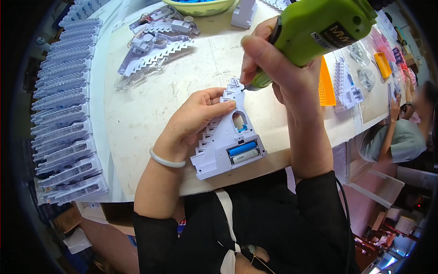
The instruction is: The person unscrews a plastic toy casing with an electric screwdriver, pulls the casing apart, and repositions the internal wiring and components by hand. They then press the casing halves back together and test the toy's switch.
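A white plastic housing (214, 157) with a stair-stepped edge lies on the table in front of me. Its battery compartment shows one blue battery (242, 148) and one whitish battery (245, 156). My left hand (194, 114) grips the stepped side near the narrow top, thumb over the face. Wrapped in my right hand (287, 68) is a green electric screwdriver (315, 34), tilted downward. Its bit (243, 89) is at the housing's top end; whether it touches a screw there I cannot make out.
Rows of white stepped parts (64, 102) line the left side. Opened housing parts (155, 50) lie behind on plastic wrap, near a green bowl (200, 6). An orange basket (325, 86) and another white housing (347, 89) are on the right. Another person (396, 139) sits beyond.
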The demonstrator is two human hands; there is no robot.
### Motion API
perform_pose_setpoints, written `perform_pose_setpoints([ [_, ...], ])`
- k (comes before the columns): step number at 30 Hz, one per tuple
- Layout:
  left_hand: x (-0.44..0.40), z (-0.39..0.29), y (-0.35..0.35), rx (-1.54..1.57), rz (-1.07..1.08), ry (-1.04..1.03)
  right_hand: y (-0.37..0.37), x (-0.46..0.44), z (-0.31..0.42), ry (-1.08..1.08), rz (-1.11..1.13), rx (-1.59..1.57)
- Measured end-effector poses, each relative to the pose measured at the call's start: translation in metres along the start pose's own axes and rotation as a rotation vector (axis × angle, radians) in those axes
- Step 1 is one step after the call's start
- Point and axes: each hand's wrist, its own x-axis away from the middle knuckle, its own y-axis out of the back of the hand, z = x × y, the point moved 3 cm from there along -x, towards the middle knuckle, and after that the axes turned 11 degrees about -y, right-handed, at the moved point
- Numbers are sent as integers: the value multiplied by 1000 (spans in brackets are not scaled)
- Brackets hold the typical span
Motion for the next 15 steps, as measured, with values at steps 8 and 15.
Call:
perform_pose_setpoints([
  [8, -2, 1, 4, -39, -1, 32, 3, 1, 0, 77, -58, -46],
  [15, -4, 4, 7, -31, 10, 41, 11, 0, 5, 160, -11, -93],
])
